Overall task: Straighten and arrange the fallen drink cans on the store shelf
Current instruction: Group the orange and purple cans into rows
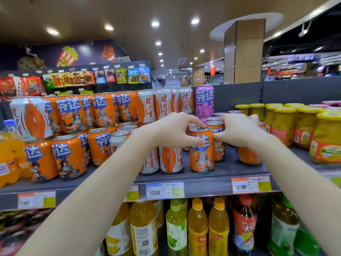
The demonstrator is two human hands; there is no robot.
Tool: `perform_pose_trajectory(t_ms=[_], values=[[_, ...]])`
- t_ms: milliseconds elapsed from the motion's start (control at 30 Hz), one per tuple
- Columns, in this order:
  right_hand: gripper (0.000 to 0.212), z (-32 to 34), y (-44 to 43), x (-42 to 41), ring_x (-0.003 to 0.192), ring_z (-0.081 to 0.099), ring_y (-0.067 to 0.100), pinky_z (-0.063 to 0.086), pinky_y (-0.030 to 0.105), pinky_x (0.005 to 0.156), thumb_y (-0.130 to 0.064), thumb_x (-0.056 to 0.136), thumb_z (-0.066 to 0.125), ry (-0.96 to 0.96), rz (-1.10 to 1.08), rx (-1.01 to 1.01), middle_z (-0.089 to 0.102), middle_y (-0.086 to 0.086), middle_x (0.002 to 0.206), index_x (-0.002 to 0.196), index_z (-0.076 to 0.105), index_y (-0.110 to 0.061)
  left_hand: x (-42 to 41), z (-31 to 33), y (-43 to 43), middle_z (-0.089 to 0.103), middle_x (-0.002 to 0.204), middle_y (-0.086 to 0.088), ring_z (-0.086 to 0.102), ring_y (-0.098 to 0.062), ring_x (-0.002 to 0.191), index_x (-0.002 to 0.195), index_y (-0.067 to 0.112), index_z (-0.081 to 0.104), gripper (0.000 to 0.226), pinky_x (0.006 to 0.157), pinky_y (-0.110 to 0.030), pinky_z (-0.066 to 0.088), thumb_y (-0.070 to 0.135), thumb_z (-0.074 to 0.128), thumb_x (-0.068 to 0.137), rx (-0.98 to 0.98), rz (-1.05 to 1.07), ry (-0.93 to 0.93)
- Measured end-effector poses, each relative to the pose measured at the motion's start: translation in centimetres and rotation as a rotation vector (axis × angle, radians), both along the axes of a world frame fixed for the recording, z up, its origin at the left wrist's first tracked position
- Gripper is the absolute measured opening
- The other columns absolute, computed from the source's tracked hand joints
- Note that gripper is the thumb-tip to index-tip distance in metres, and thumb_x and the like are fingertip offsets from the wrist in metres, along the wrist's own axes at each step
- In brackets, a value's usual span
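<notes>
Standing upright near the front edge of the grey shelf (230, 174), an orange Fanta can (201, 150) is gripped from both sides. To the left of this can, stacked orange Fanta cans (70, 154) and white-and-orange cans (170, 159) are seen upright in two tiers. The can's upper left side is pinched by the left hand (171, 129), with the thumb low on the label and the fingertips curled over the rim. On its right side the can is touched by the right hand (239, 132), whose fingers are pressed together against the label. Behind the can, a purple Fanta can (204, 100) is perched on the upper tier. Further right of the can, yellow-lidded fruit jars (304, 130) are lined up. Below it, price tags (165, 190) are clipped to the shelf front, above juice bottles (197, 228).
</notes>
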State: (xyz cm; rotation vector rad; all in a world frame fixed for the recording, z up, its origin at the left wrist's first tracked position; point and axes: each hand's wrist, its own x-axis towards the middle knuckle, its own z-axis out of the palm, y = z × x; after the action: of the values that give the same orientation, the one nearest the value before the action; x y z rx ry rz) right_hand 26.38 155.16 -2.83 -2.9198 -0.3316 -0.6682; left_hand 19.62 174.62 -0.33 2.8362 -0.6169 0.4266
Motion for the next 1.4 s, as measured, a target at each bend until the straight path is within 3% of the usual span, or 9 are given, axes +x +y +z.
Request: perform_pose_trajectory(t_ms=[167,300,367,500,733,800,967,1200,1400], values=[[0.046,-1.3,0.5,-0.1,0.099,0.060,0.023,0.031,0.045,0.095,-0.066,0.080,0.062,-0.124,-0.005,0.133,0.069,-0.004,0.095,0.099,0.063,-0.024,0.2,-0.2,-0.1,0.053,0.114,0.017,0.058,-0.003,0.104,0.142,0.037,0.058,0.057,0.093,-0.031,0.056,0.056,0.070,0.089,-0.021,-0.023,0.000],[0.064,0.1,-1.6,-1.1,0.102,0.063,0.018,0.046,0.037,0.089,-0.051,0.069,0.085,-0.143,0.193,0.600,0.068,-0.005,0.108,0.123,0.062,-0.024,0.5,-0.6,-0.2,0.064,0.100,0.020,0.064,0.001,0.086,0.143,0.037,0.057,0.056,0.075,-0.022,0.056,0.054,0.068,0.091,-0.031,-0.019,-0.010],[0.065,1.6,-3.6,-2.0,0.094,0.067,0.008,0.052,0.023,0.077,-0.036,0.069,0.090,-0.138,0.350,0.884,0.070,-0.007,0.108,0.125,0.063,-0.020,0.7,-0.7,-0.9,0.053,0.080,0.025,0.058,0.003,0.070,0.142,0.033,0.058,0.053,0.062,-0.014,0.045,0.049,0.068,0.092,-0.003,-0.006,-0.048],[0.058,3.6,-7.8,-3.5,0.085,0.068,-0.006,0.052,0.011,0.068,-0.026,0.071,0.091,-0.292,0.418,1.095,0.072,-0.012,0.102,0.123,0.065,-0.021,1.4,-0.7,-2.4,0.053,0.085,0.019,0.056,-0.006,0.073,0.136,0.032,0.061,0.051,0.059,-0.017,0.040,0.047,0.069,0.088,0.025,0.022,-0.107],[0.066,0.9,-13.6,-4.9,0.082,0.062,-0.012,0.045,0.005,0.062,-0.028,0.069,0.092,-0.324,0.201,0.996,0.069,-0.009,0.106,0.128,0.064,-0.024,2.7,-1.4,-5.3,0.060,0.090,0.017,0.058,-0.005,0.077,0.135,0.030,0.061,0.050,0.062,-0.019,0.044,0.046,0.068,0.089,-0.047,0.022,-0.117],[0.068,-0.2,-14.3,-4.5,0.085,0.064,0.001,0.043,0.011,0.065,-0.023,0.068,0.092,-0.293,0.141,0.982,0.068,-0.002,0.109,0.130,0.064,-0.018,3.1,-1.8,-6.4,0.064,0.095,0.014,0.059,-0.006,0.079,0.137,0.029,0.060,0.050,0.064,-0.021,0.044,0.044,0.067,0.090,-0.063,0.033,-0.143],[0.067,-2.0,-14.5,-2.5,0.098,0.059,0.017,0.046,0.031,0.085,-0.021,0.071,0.091,-0.188,0.041,0.890,0.065,0.002,0.108,0.131,0.063,-0.012,4.0,-2.9,-8.3,0.067,0.132,0.001,0.063,-0.018,0.116,0.144,0.024,0.056,0.054,0.094,-0.036,0.052,0.043,0.063,0.094,-0.089,0.053,-0.178],[0.079,-3.6,-12.9,-0.5,0.120,0.060,0.029,0.050,0.041,0.093,-0.032,0.076,0.088,-0.066,0.014,0.855,0.063,0.013,0.135,0.143,0.053,-0.011,3.2,-2.5,-6.8,0.065,0.130,0.003,0.063,-0.016,0.111,0.147,0.028,0.048,0.068,0.092,-0.040,0.056,0.058,0.068,0.089,-0.084,0.109,-0.171],[0.078,-4.4,-11.9,-0.7,0.127,0.056,0.039,0.050,0.055,0.100,-0.040,0.083,0.079,-0.175,-0.069,0.727,0.058,0.018,0.141,0.147,0.045,-0.011,-1.0,-0.1,-0.2,0.065,0.122,0.008,0.060,-0.008,0.108,0.132,0.029,0.062,0.041,0.091,-0.031,0.054,0.046,0.066,0.095,-0.152,0.236,-0.300]])
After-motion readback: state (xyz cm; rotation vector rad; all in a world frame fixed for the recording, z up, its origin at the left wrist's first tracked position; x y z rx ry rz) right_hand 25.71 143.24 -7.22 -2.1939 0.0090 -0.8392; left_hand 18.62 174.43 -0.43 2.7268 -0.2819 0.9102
